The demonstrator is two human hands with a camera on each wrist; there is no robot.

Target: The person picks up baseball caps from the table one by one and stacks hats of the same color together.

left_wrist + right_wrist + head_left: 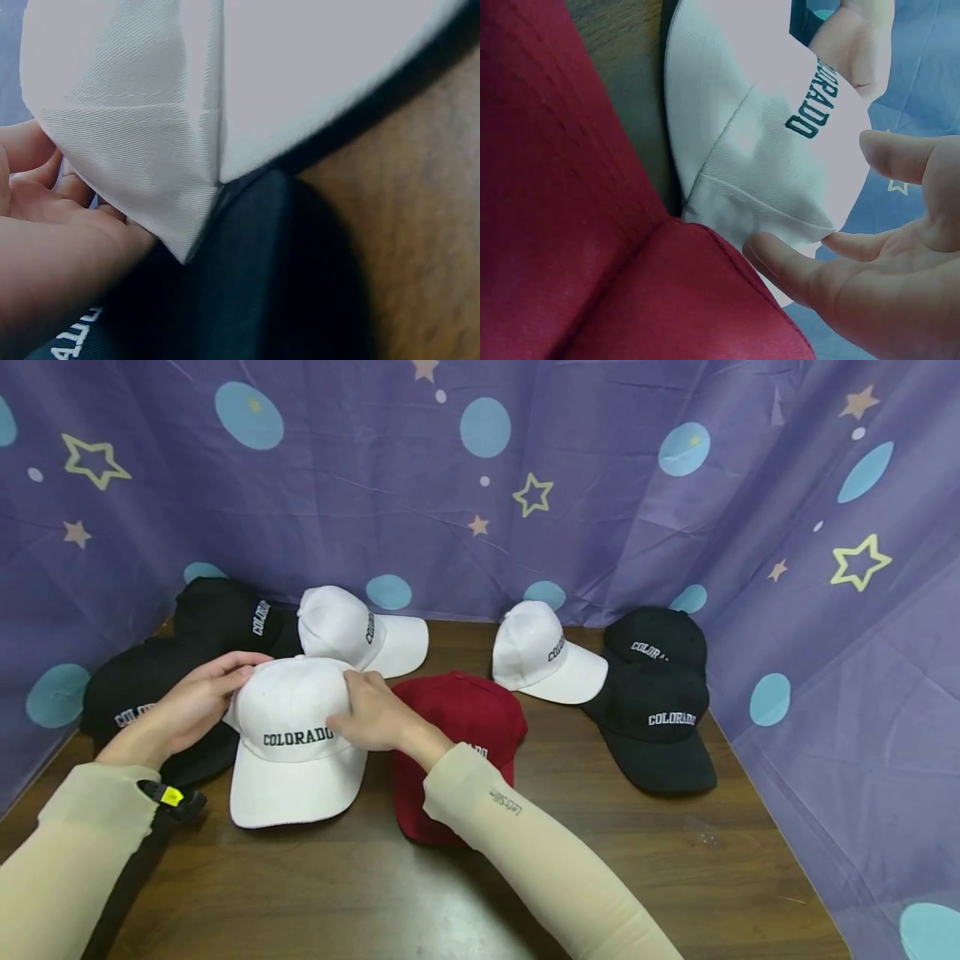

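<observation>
A white cap with dark COLORADO lettering is between both hands, its brim toward the near side of the table. My left hand grips its left rear edge; in the left wrist view several fingertips disappear behind the white fabric. On the other side, my right hand holds the crown, thumb on the front panel beside the lettering and other fingers toward the back. The right wrist view shows that thumb and fingers spread around the cap's side. A red cap sits just right, partly covered by my right forearm.
Two black caps stand at the left, one behind my left hand. A second white cap is behind the held one. Farther right are another white cap and two overlapping black caps. A purple curtain borders the wooden table.
</observation>
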